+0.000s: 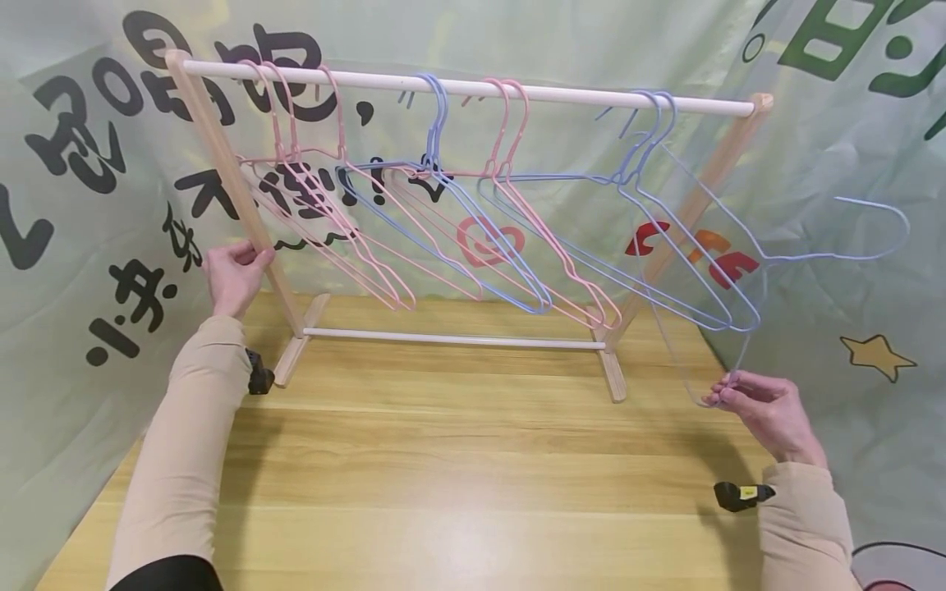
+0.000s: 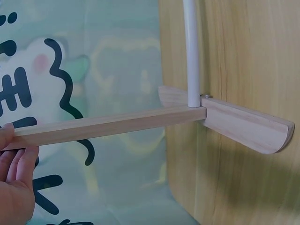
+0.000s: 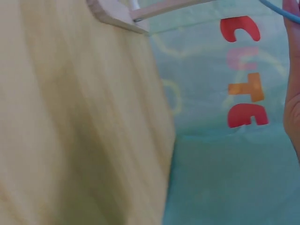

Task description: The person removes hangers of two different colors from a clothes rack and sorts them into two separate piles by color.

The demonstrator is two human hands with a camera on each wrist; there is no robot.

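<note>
My left hand (image 1: 235, 275) pinches the left wooden post (image 1: 222, 164) of a clothes rack; in the left wrist view, the thumb lies on one side of the post (image 2: 103, 127) and fingers on the other. Out to the right, my right hand (image 1: 769, 410) pinches a pale blue-purple hanger (image 1: 813, 257) by its lower part, its hook pointing right. At the right wrist view's edge only part of that hand (image 3: 294, 89) and a bit of blue wire (image 3: 276, 8) show. Pink and blue hangers hang along the rack's white top rail (image 1: 576, 94), with a blue pair (image 1: 668, 123) rightmost.
Three pink hangers (image 1: 340, 115) hang at the left, a blue pair (image 1: 443, 107) mid-rail, then a pink pair (image 1: 505, 107). A white lower bar (image 1: 451, 337) joins the wooden feet on the wood-grain table (image 1: 458, 460). Printed cloth (image 1: 835, 287) surrounds the back and sides.
</note>
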